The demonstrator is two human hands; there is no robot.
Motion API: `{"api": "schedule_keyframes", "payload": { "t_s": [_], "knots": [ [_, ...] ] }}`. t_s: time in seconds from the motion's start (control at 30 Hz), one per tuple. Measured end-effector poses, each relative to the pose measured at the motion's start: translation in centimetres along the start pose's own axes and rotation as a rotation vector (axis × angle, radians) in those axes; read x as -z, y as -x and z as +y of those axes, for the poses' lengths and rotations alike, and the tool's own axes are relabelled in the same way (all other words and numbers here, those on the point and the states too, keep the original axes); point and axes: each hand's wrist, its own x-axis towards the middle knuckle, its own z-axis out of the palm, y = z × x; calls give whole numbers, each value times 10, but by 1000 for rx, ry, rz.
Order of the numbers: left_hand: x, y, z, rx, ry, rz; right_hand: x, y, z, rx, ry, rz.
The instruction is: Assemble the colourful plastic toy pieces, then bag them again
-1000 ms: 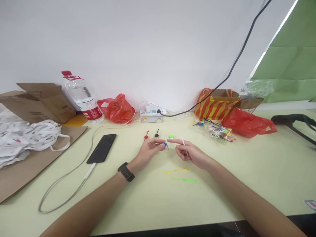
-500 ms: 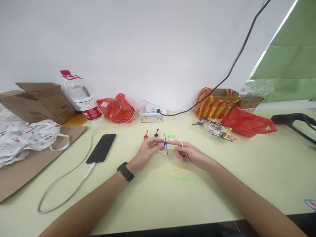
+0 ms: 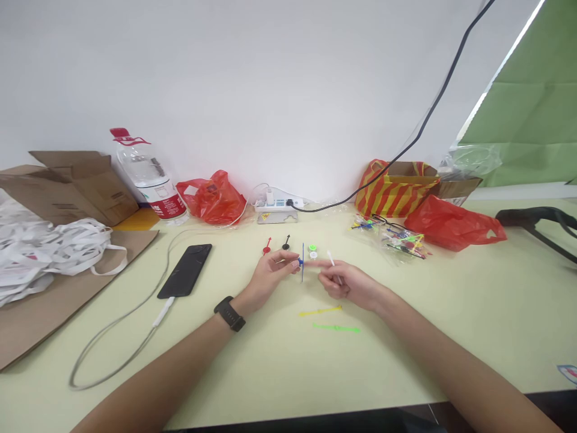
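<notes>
Table (image 3: 270, 373): 1 phone (image 3: 186, 270); left grip (image 3: 270, 273) clamped on 1 blue piece (image 3: 301, 262), right grip (image 3: 349, 282) on 1 white stick (image 3: 330, 259)

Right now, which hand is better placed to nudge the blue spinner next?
Probably the right hand: its index finger is extended toward the blue spinner, its other fingers curled around a white stick. The left hand pinches the spinner near its middle, so its grip is occupied.

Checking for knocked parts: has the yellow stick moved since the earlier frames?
No; the yellow stick shows no shift against the power strip.
</notes>
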Motion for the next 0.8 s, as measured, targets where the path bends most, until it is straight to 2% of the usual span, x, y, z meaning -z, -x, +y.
{"api": "schedule_keyframes", "payload": {
  "t_s": [0.07,0.13,0.23,0.6,0.8],
  "knots": [
    [0,0,0,2,-3,8,4,5,-3,-10,-55,-214],
    [0,0,0,5,-4,9,8,8,-7,46,-95,-266],
    [0,0,-1,4,-7,5,12,7,-9,102,-103,-172],
    [1,-1,-1,8,23,21,23,-9,-4,110,-44,137],
    [2,-2,3,77,242,19,27,-12,-5,120,64,226]
  ]
}}
